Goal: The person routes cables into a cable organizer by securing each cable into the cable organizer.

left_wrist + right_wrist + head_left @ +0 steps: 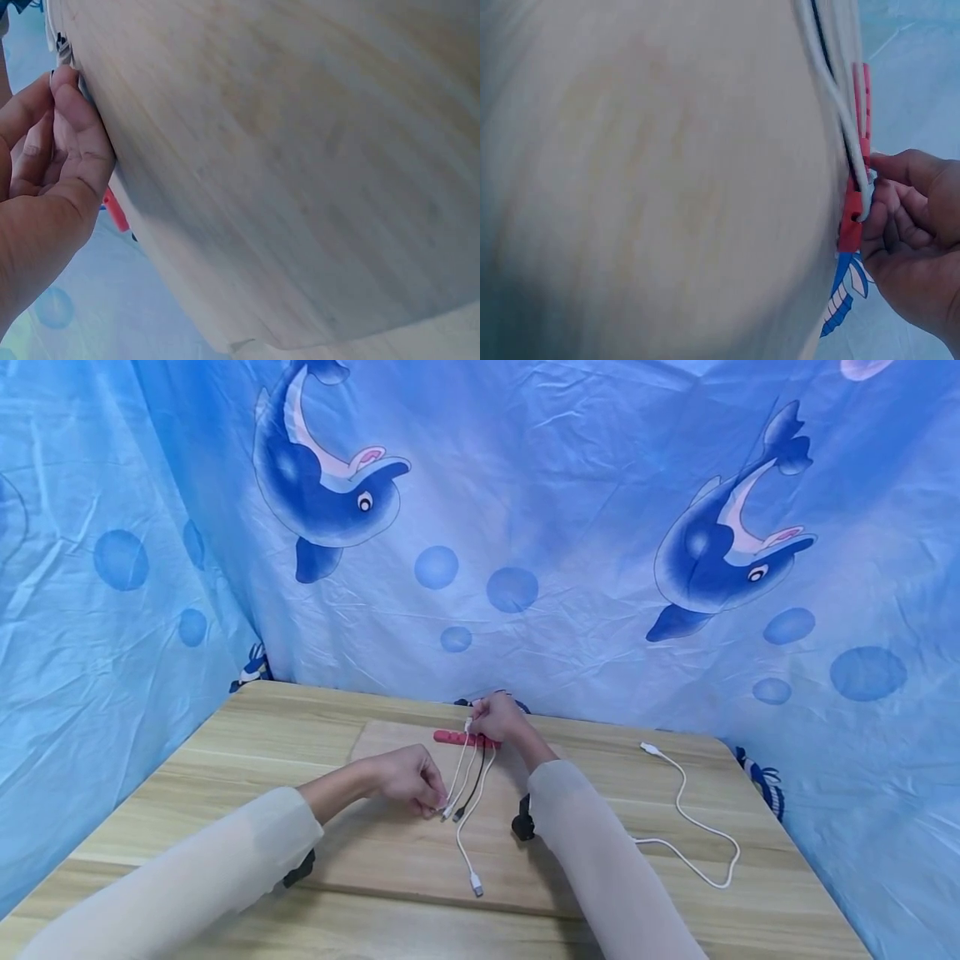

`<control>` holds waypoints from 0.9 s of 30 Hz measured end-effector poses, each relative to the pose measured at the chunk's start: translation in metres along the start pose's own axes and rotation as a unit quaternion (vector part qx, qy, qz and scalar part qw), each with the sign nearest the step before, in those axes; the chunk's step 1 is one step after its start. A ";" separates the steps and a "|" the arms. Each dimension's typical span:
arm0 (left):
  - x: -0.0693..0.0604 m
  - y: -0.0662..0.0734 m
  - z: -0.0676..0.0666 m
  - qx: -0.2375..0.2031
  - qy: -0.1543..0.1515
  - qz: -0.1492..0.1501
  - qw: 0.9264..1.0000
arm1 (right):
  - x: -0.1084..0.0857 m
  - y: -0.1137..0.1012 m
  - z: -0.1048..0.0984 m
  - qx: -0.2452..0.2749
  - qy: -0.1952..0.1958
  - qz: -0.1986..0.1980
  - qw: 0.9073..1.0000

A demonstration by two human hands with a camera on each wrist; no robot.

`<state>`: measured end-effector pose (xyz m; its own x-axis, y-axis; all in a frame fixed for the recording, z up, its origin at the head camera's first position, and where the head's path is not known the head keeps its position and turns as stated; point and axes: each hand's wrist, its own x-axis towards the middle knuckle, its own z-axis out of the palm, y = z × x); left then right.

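Note:
A red cable holder (450, 737) lies near the far edge of a wooden board, with several white cables and a black cable (474, 781) running through it. My right hand (498, 717) is at the holder and pinches a white cable's plug (468, 725) just behind it. In the right wrist view the fingertips (885, 163) are close against the red holder (851, 225), partly hiding the plug. My left hand (411, 781) pinches the near end of a white cable between thumb and forefinger. Other cable ends (64, 51) lie just beyond those fingertips in the left wrist view.
One white cable (472, 860) stretches toward the front of the board (375, 868), its USB plug lying there. Another loose white cable (708, 827) curves over the table (757, 910) at the right. A blue dolphin-print curtain (570, 643) hangs behind the table.

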<state>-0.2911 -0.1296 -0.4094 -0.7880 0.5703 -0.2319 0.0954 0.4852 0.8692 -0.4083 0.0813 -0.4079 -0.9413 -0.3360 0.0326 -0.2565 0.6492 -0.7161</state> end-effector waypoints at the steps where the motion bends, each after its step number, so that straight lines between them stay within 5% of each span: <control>1: 0.000 0.001 -0.001 0.002 -0.001 -0.002 1.000 | 0.000 0.000 0.000 -0.002 0.000 0.000 1.000; 27: 0.005 0.005 0.003 0.022 0.009 -0.009 1.000 | 0.001 0.006 -0.003 0.001 -0.013 0.011 1.000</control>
<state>-0.2931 -0.1223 -0.4074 -0.8008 0.5493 -0.2387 0.1075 0.5239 0.8450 -0.4116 0.0863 -0.4103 -0.9408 -0.3391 -0.0017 -0.2350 0.6557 -0.7175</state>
